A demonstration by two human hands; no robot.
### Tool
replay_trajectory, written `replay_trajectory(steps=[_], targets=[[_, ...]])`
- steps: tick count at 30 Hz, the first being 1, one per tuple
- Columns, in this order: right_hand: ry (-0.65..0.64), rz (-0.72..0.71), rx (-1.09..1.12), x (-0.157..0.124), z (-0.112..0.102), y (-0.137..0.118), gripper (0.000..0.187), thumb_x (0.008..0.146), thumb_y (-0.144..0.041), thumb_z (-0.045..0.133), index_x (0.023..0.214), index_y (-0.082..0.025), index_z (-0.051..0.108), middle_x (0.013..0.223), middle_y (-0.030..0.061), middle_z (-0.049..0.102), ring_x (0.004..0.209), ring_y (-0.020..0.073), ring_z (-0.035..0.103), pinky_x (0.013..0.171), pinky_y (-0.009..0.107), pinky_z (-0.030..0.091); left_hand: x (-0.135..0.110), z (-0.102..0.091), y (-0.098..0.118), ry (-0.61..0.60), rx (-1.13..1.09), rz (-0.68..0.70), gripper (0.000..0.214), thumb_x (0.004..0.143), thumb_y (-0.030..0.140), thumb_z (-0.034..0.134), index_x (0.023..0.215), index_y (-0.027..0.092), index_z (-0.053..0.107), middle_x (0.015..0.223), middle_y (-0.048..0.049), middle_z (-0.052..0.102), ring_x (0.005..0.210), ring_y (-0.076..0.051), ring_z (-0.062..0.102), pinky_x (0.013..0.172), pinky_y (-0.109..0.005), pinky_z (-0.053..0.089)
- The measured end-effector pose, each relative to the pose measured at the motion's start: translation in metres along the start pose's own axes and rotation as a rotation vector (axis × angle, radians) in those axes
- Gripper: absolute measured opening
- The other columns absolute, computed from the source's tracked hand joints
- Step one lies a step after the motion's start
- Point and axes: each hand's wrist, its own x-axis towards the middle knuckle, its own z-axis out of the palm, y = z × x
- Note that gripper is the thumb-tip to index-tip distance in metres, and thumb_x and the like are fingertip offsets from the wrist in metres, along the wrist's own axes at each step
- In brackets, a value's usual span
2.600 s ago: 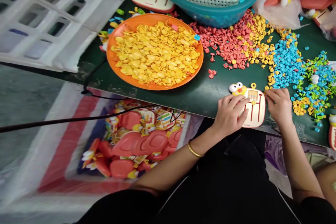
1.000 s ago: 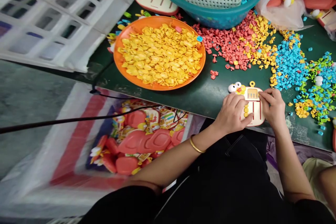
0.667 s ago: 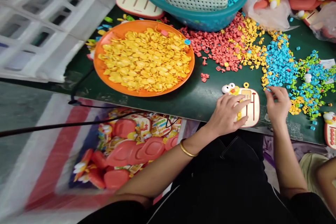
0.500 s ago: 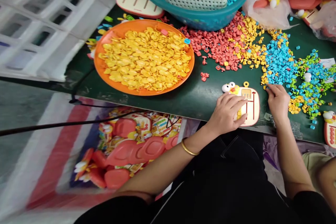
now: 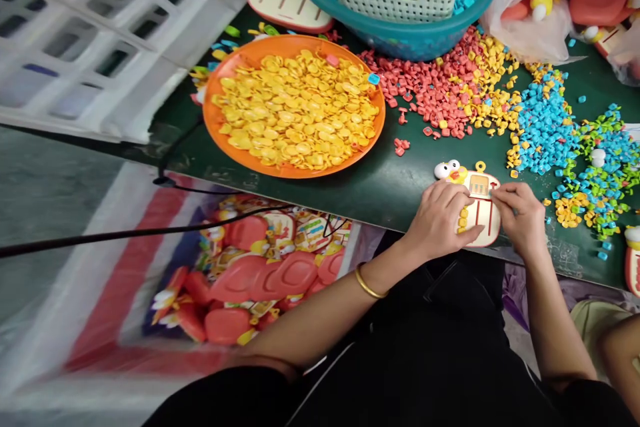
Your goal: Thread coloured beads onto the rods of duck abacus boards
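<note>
While the orange tray of yellow ovals sits on the left, the person's left hand rests across the cream toy board by the surface's near edge, thumb spread from fingers. Right of that, the right hand, beside the blue pegs half a second ago, has come back to the board's rightmost slot, fingertips pinched; I can't tell whether on a peg. So both hands are back on this one board.
</note>
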Motion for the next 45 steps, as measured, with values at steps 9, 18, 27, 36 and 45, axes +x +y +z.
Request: replay_trajectory(steps=[9, 18, 27, 36, 45], targets=[[-0.093, -0.133, 0.097, -0.006, 0.001, -0.012, 0.027, 0.094, -0.015, 0.050, 0.099, -0.026, 0.075, 0.096, 0.0048, 0.071, 0.093, 0.0180, 0.066, 0.083, 0.033, 0.056, 0.002, 0.001, -0.003, -0.048, -0.002, -0.016, 0.046, 0.088, 0.057, 0.060, 0.107, 0.016, 0.062, 0.115, -0.0120, 0.064, 0.112, -0.029, 0.054, 0.100, -0.045, 0.040], [0.024, -0.037, -0.273, 0.036, -0.020, 0.053, 0.019, 0.092, -0.020, 0.056, 0.094, -0.021, 0.076, 0.090, 0.0084, 0.067, 0.090, 0.0234, 0.060, 0.081, 0.039, 0.052, 0.007, -0.004, 0.001, -0.120, -0.012, 0.089, 0.026, 0.096, 0.038, 0.057, 0.117, 0.029, 0.068, 0.128, -0.0001, 0.068, 0.123, -0.024, 0.053, 0.115, -0.048, 0.022], [0.028, -0.140, -0.116, -0.002, 0.003, 0.006, 0.023, 0.096, -0.020, 0.052, 0.101, -0.025, 0.075, 0.096, 0.0064, 0.069, 0.090, 0.0196, 0.063, 0.080, 0.035, 0.055, 0.007, -0.005, -0.003, -0.186, -0.112, -0.012, 0.044, 0.076, 0.056, 0.076, 0.103, 0.022, 0.065, 0.125, -0.0056, 0.066, 0.122, -0.027, 0.053, 0.116, -0.047, 0.025], [0.008, -0.171, -0.068, -0.003, 0.007, 0.000, 0.025, 0.096, -0.016, 0.049, 0.100, -0.024, 0.072, 0.099, 0.0081, 0.069, 0.095, 0.0210, 0.062, 0.086, 0.039, 0.055, 0.010, -0.005, -0.001, -0.217, -0.106, -0.054, 0.037, 0.077, 0.049, 0.077, 0.099, 0.023, 0.063, 0.125, -0.0045, 0.065, 0.123, -0.027, 0.053, 0.117, -0.047, 0.024], [0.379, 0.177, -0.199, -0.052, -0.022, 0.005, 0.023, 0.092, -0.032, 0.061, 0.110, -0.023, 0.072, 0.105, 0.0113, 0.068, 0.098, 0.0250, 0.065, 0.086, 0.043, 0.055, 0.010, -0.006, -0.001, -0.211, 0.019, 0.098, 0.050, 0.094, 0.051, 0.055, 0.139, 0.030, 0.053, 0.137, -0.0070, 0.060, 0.127, -0.029, 0.049, 0.115, -0.053, 0.021]])
